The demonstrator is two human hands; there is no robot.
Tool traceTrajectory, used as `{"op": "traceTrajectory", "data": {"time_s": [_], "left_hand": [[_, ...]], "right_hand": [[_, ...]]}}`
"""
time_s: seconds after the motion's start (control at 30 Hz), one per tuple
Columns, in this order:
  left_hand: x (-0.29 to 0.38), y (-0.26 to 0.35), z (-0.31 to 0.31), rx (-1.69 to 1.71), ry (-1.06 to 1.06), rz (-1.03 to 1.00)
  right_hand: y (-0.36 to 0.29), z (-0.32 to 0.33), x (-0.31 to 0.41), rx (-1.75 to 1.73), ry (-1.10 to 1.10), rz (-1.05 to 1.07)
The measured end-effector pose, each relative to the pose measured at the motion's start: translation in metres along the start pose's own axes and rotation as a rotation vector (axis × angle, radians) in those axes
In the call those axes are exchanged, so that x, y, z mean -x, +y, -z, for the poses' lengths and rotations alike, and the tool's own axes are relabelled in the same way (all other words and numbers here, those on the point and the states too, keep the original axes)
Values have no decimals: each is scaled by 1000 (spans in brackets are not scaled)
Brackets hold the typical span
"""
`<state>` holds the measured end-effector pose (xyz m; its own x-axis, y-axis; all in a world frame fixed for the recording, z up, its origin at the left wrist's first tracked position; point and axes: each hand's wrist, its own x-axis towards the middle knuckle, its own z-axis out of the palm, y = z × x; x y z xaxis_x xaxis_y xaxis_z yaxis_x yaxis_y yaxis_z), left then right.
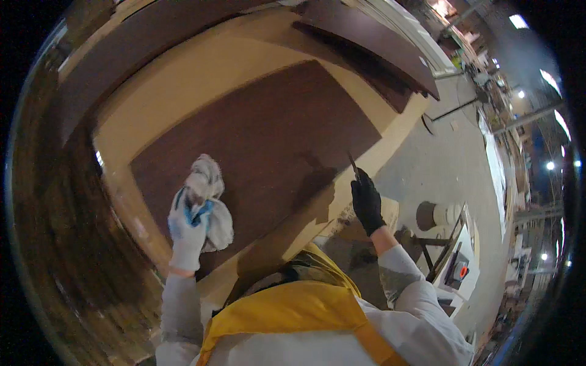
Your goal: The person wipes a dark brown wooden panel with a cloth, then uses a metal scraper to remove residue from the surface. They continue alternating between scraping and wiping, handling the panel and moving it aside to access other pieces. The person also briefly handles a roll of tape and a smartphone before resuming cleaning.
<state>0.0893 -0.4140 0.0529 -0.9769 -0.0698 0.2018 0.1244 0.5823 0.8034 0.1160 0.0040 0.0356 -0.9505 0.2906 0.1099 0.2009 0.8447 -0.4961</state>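
A dark brown flat panel (261, 151) lies on a tan work surface (206, 59) in front of me. My left hand (187, 224), in a white glove with blue patches, grips a bunched white cloth (213, 219) over the panel's left part. My right hand (367, 201), in a black glove, holds a thin dark tool (353, 165) near the panel's right edge, its tip pointing away from me. What kind of tool it is, I cannot tell. Shadows of the hand and tool fall on the panel.
More dark brown panels (366, 41) rest at the far right of the surface, and a long one (151, 50) runs along the far left. On the right, a white-topped stand (467, 256) bears a device with an orange-red ring (462, 271). Near it are a cylindrical container (425, 216) and a pedestal stand (453, 110).
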Motion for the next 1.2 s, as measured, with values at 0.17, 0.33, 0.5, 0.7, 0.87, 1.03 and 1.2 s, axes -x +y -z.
{"op": "traceTrajectory", "data": {"time_s": [0.17, 0.33, 0.5, 0.7, 0.87, 1.03, 1.2], "left_hand": [[-56, 39, -111, -580, -54, -234], [-106, 66, -169, -610, 3, -311], [-154, 85, -211, -623, 5, -367], [-158, 86, -210, -596, 3, -288], [-157, 80, -208, -580, 3, -290], [-153, 76, -205, -589, 17, -343], [-123, 55, -165, -606, 17, -312]], "right_hand": [[67, 12, -45, 88, -28, 73], [106, 35, -82, -34, -80, 35], [133, 43, -132, -164, -208, 250], [137, 42, -155, 7, -428, 412], [130, 39, -142, 114, -458, 356], [118, 37, -136, 131, -485, 396], [105, 34, -129, -8, -406, 298]]}}
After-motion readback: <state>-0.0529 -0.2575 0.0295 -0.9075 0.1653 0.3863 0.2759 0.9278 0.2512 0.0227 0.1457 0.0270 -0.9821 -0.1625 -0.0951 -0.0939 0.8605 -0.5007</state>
